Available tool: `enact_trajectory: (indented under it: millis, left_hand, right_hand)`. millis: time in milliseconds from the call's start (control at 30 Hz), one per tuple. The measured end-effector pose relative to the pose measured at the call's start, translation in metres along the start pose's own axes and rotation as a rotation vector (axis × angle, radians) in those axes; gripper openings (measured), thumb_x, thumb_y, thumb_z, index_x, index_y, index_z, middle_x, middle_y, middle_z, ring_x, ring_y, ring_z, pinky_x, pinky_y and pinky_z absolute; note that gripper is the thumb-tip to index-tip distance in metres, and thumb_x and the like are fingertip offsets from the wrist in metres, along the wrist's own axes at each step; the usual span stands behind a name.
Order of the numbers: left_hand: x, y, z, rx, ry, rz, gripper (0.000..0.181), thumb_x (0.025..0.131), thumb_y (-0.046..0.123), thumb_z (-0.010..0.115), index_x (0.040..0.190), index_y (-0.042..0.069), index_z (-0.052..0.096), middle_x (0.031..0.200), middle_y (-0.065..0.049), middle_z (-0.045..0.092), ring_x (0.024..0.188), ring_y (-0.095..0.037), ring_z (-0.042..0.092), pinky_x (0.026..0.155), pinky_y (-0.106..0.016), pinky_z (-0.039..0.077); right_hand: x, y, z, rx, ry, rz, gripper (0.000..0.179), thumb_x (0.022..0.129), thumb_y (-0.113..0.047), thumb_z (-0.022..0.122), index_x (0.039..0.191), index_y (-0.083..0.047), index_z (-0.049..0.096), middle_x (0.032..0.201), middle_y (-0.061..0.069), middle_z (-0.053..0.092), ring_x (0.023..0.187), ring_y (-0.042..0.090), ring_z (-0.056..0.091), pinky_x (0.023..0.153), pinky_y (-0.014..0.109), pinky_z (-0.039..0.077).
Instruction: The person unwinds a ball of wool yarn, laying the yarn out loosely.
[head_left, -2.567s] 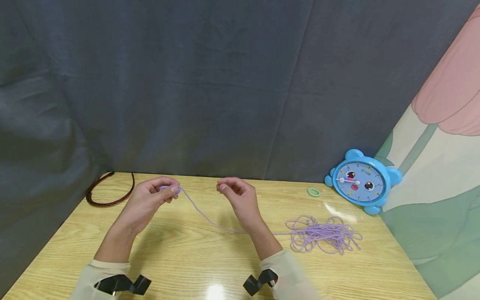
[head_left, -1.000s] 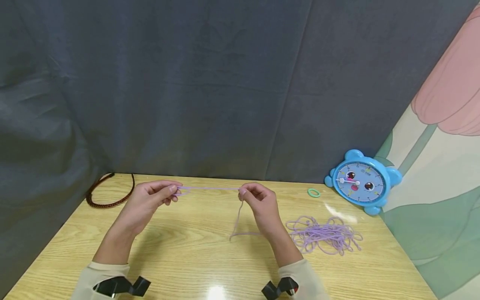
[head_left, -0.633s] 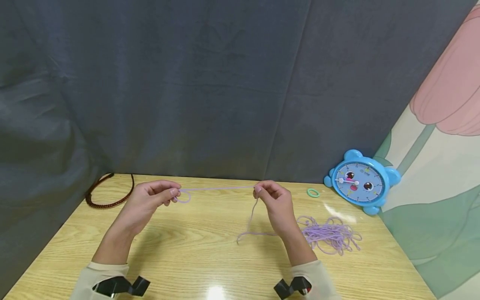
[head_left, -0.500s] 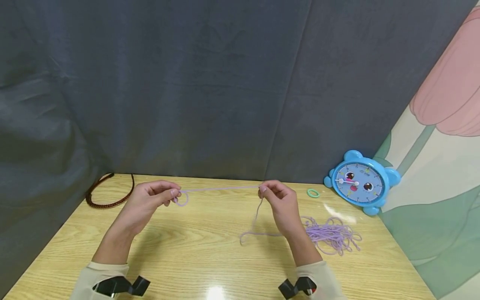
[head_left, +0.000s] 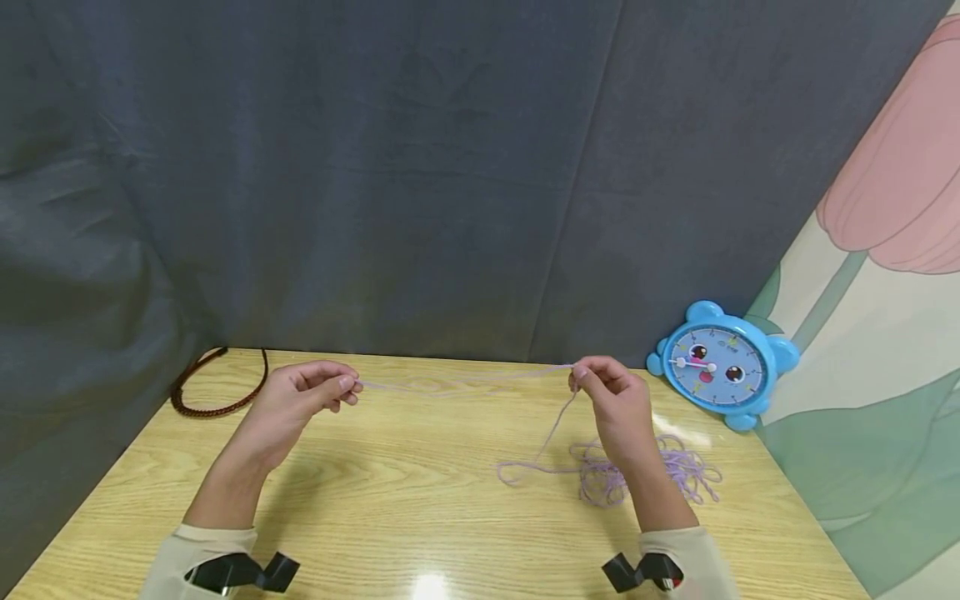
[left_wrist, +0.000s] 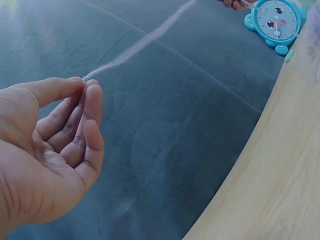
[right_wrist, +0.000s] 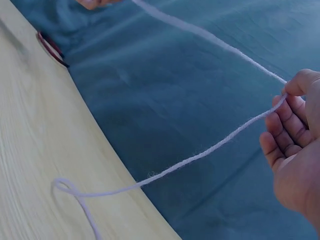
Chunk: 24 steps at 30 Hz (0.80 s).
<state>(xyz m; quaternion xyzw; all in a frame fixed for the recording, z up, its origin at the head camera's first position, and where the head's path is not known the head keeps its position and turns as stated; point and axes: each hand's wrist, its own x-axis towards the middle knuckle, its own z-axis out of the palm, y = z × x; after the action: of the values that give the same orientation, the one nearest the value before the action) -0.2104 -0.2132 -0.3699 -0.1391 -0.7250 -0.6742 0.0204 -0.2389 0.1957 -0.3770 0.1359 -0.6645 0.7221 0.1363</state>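
Note:
A thin lilac yarn point(right_wrist: 200, 156) runs between both hands above the table. At its end, my left hand point(head_left: 303, 404) pinches it between thumb and index finger; in the left wrist view that hand point(left_wrist: 55, 135) has its other fingers loosely bent. My right hand point(head_left: 618, 412) pinches the same yarn further along, thumb against forefinger, also seen in the right wrist view as a hand point(right_wrist: 300, 145) at the right edge. From there the yarn drops to the table, makes a small bend, and leads to a loose tangled heap point(head_left: 600, 483), partly hidden behind my right forearm.
A blue bear-shaped clock point(head_left: 720, 367) leans at the back right by the flower-patterned wall covering. A dark brown braided band point(head_left: 213, 410) lies at the back left. The wooden table point(head_left: 405, 500) ends at a dark grey curtain point(head_left: 390, 183).
My right hand first took hold of the yarn near the left one, then moved right, drawing out a longer span. The small loop at my left fingertips is gone. My left hand stayed put.

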Motion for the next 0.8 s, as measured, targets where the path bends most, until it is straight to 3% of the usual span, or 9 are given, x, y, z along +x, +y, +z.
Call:
enact_trajectory:
  millis: [200,400,600,800]
  left_hand:
    - [0.001,-0.002,0.004,0.012,-0.001,-0.012,0.011,0.102,0.018,0.067,0.106,0.011,0.074,0.094,0.006,0.076,0.087,-0.008,0.072,0.076,-0.023,0.056]
    - [0.006,-0.012,0.02,0.013,-0.037,-0.039,0.017,0.101,0.02,0.068,0.109,0.006,0.072,0.094,0.004,0.075,0.087,-0.01,0.071,0.077,-0.025,0.057]
    - [0.01,-0.02,0.035,0.014,-0.109,-0.074,0.023,0.101,0.02,0.069,0.111,0.0,0.07,0.095,0.002,0.076,0.088,-0.013,0.072,0.078,-0.026,0.057]
    - [0.009,-0.019,0.033,0.021,-0.101,-0.065,0.023,0.101,0.019,0.068,0.111,-0.001,0.07,0.097,0.0,0.075,0.089,-0.013,0.072,0.079,-0.028,0.057]
  right_hand:
    - [0.002,-0.004,-0.021,0.049,0.051,-0.046,0.013,0.102,-0.003,0.062,0.09,-0.006,0.068,0.078,-0.003,0.067,0.081,0.011,0.062,0.089,0.022,0.052]
    - [0.0,-0.009,-0.043,0.081,0.063,-0.094,0.014,0.103,0.0,0.058,0.094,-0.003,0.068,0.08,-0.001,0.066,0.082,0.013,0.061,0.092,0.021,0.052]
    - [-0.009,-0.008,-0.068,0.054,0.145,-0.073,0.012,0.103,-0.002,0.06,0.094,0.0,0.069,0.08,-0.001,0.067,0.08,0.012,0.062,0.088,0.019,0.053]
    - [-0.02,0.002,-0.099,-0.068,0.188,0.01,0.012,0.103,-0.008,0.062,0.098,0.0,0.07,0.08,-0.005,0.067,0.08,0.008,0.061,0.083,0.017,0.052]
